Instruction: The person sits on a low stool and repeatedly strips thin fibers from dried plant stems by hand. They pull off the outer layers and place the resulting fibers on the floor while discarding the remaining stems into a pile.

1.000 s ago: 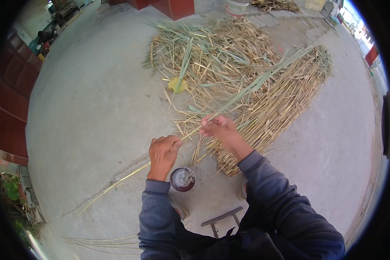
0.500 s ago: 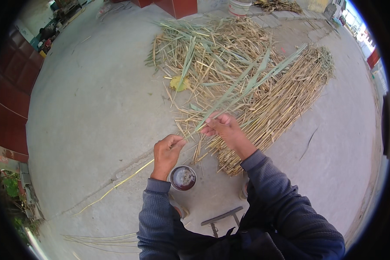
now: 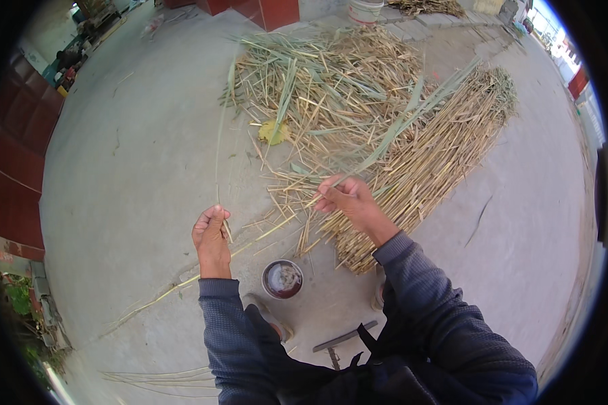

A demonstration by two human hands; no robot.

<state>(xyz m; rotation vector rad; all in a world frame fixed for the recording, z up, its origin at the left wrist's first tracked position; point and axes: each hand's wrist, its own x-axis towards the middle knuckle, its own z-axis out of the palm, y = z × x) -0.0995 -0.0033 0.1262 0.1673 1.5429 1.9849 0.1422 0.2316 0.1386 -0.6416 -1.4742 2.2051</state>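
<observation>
My left hand (image 3: 212, 237) is closed, pinching a long, narrow green reed leaf (image 3: 218, 152) by its base. The leaf rises from the fingers toward the loose pile. My right hand (image 3: 350, 204) is closed around a thin yellowish reed stalk (image 3: 267, 233); its bare length slants down to the left past my left hand. Green leaves (image 3: 388, 138) on its other end reach up to the right, over the straw. Under my right forearm lies a thick row of dry reed stalks (image 3: 422, 172), side by side on the floor.
A heap of loose dry leaves (image 3: 338, 81) covers the floor ahead, with a yellow leaf (image 3: 273, 132) at its edge. A round tin (image 3: 282, 279) stands between my forearms. Several thin stalks (image 3: 159, 380) lie at lower left. A white bucket (image 3: 365, 12) stands far back.
My left hand has moved left and slightly down, away from my right hand, with a leaf now separate from the stalk. My right hand has stayed nearly in place, still holding the stalk.
</observation>
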